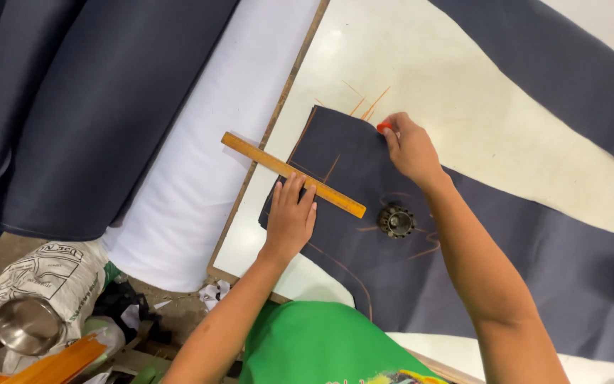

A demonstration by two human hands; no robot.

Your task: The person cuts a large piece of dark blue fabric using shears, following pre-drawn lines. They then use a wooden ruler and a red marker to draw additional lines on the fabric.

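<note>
A dark navy fabric piece lies on the cream table top, with orange chalk lines drawn on it. My left hand presses flat on the fabric, fingertips against a wooden ruler that lies slantwise across the piece's left part. My right hand pinches a small orange-red chalk at the fabric's upper right edge. A small dark round metal weight sits on the cloth between my arms.
More navy cloth crosses the table at right. Rolls of navy fabric and white fabric lie left of the table edge. On the floor: a printed sack, a steel bowl, orange wooden sticks.
</note>
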